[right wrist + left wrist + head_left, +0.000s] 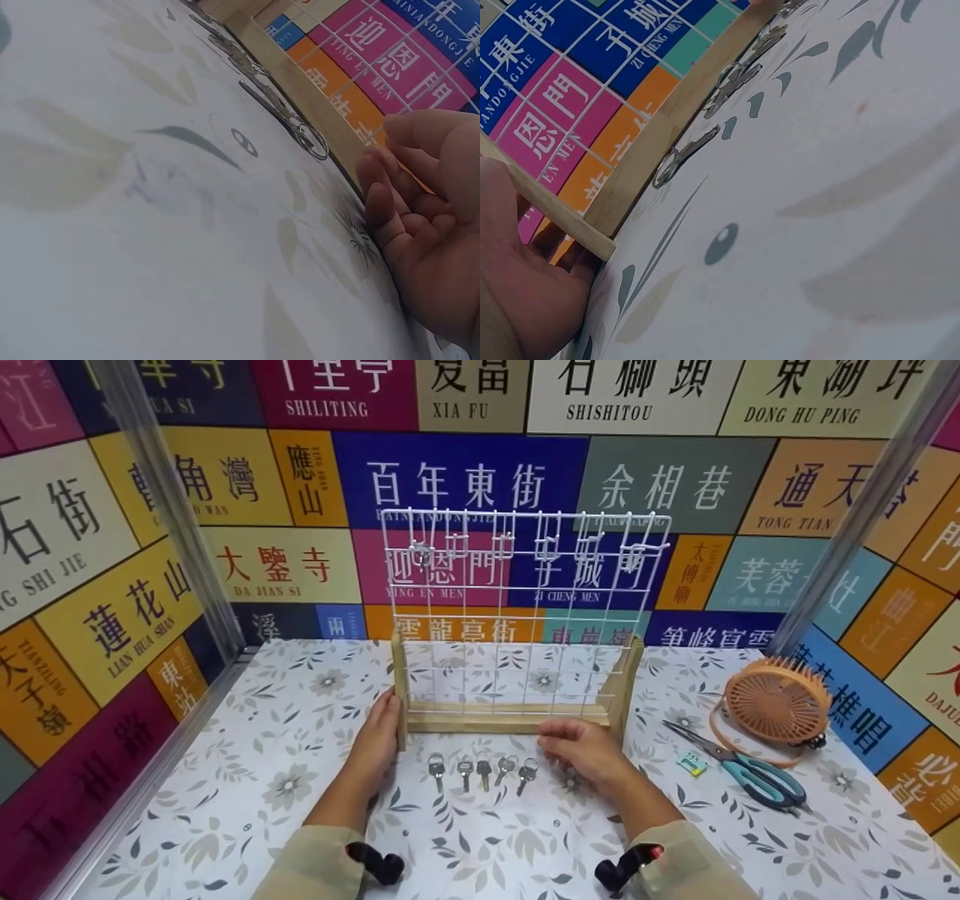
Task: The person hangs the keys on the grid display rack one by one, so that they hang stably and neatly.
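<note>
A white wire grid rack (517, 587) stands upright between two wooden posts, with white hooks along its upper part. My left hand (379, 735) grips the lower left wooden post (400, 690); the left wrist view shows this post (566, 220) between thumb and fingers. Near the right end of the wooden base bar (480, 725), my right hand (585, 746) has its fingers loosely bent. In the right wrist view that hand (427, 217) holds nothing. Several metal keys (484, 767) with rings lie in a row on the table in front of the rack, between both hands.
To the right lie teal-handled scissors (761, 780), blades pointing toward the rack, beside a small green-and-white packet (691, 763). An orange fan (778, 697) stands behind them. Colourful sign-printed walls enclose the flower-patterned table (225, 810), with clear vertical edge strips (202, 540) at the corners.
</note>
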### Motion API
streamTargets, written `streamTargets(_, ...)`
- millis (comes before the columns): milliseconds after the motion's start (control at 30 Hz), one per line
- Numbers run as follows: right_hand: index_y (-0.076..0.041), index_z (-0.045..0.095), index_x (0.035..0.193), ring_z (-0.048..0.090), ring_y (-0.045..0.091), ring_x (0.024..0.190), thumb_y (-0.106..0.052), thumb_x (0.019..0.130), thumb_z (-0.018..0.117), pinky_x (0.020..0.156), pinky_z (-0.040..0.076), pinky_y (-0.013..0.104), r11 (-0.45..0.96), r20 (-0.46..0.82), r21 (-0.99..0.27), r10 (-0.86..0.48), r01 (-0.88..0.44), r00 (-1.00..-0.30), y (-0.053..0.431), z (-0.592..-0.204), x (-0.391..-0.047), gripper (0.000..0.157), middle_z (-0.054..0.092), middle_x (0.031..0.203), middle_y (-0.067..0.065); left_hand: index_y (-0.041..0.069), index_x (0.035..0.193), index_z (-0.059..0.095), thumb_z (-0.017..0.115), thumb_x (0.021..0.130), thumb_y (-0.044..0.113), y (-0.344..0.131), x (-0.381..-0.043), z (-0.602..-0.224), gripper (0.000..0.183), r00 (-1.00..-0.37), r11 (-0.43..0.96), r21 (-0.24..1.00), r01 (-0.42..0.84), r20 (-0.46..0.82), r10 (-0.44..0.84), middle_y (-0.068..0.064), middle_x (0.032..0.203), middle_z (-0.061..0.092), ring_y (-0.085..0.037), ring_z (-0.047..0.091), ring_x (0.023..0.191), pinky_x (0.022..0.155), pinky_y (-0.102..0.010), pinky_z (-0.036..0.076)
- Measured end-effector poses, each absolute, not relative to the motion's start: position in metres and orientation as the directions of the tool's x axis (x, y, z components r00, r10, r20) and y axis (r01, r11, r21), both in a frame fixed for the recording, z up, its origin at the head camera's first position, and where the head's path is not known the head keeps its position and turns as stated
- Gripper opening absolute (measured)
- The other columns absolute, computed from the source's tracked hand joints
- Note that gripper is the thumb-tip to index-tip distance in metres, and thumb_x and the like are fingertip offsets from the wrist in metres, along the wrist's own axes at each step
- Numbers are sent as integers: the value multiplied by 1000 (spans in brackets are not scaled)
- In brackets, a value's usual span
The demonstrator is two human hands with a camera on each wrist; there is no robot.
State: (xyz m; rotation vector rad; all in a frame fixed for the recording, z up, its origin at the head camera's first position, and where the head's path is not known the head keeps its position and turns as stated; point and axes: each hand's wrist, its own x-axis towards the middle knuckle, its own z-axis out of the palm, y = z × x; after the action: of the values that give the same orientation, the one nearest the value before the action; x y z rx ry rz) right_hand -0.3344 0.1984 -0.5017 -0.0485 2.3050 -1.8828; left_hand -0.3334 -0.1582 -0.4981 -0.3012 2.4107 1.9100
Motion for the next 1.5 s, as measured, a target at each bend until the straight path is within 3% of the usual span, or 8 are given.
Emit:
streamTargets(200,-2,73,128,66,16,78,-16,95,81,67,55,28,287,-90,-957,-200,30,-976,200,-504,-335,37,76,98,3,47,169,23,32,105,78,-159,-333,-496,71,-978,204,959,-196,-175,-117,0,180,25,-33,17,169,135,-65,12)
streamTargets(467,-4,73,129,67,16,94,-14,90,85,77,57,24,417,-53,-905,-303,-83,-952,198,-503,-333,42,75,117,14,48,169,22,32,105,79,-158,-333,-495,72,-975,186,959,-213,-196,-106,0,180,24,-32,16,169,135,-65,12)
streamTargets(833,-9,79,119,63,15,87,-13,88,85,69,53,23,520,-9,-830,-372,-200,-928,198,-502,-331,32,75,103,9,42,169,26,33,107,75,-156,-333,-499,71,-986,170,974,-149,-132,-105,-4,177,30,-34,22,167,135,-62,15)
streamTargets(1067,-12,80,116,64,15,86,-12,91,82,69,53,24,535,-20,-824,-359,-188,-933,197,-501,-330,25,74,98,4,46,168,26,32,106,77,-158,-332,-498,70,-983,184,968,-169,-151,-106,-2,178,29,-33,20,168,134,-65,13)
streamTargets(1300,-16,81,119,64,15,85,-23,97,80,71,54,28,499,-49,-859,-304,-115,-951,198,-495,-332,22,75,104,3,47,168,25,32,104,80,-158,-334,-495,73,-979,176,966,-189,-171,-112,0,179,26,-33,17,168,134,-67,11)
streamTargets(1433,-12,80,122,62,16,74,-23,100,78,62,53,28,429,-40,-900,-272,-84,-962,199,-495,-334,25,77,104,4,48,168,23,32,103,81,-157,-334,-496,74,-977,176,963,-202,-185,-110,0,180,24,-33,16,169,134,-67,10)
streamTargets(1500,-8,79,123,64,15,76,-21,100,77,64,55,27,386,-13,-918,-258,-91,-966,198,-496,-335,27,78,105,5,48,168,24,32,102,82,-157,-333,-497,75,-975,183,961,-209,-190,-114,1,180,23,-34,14,169,134,-67,9)
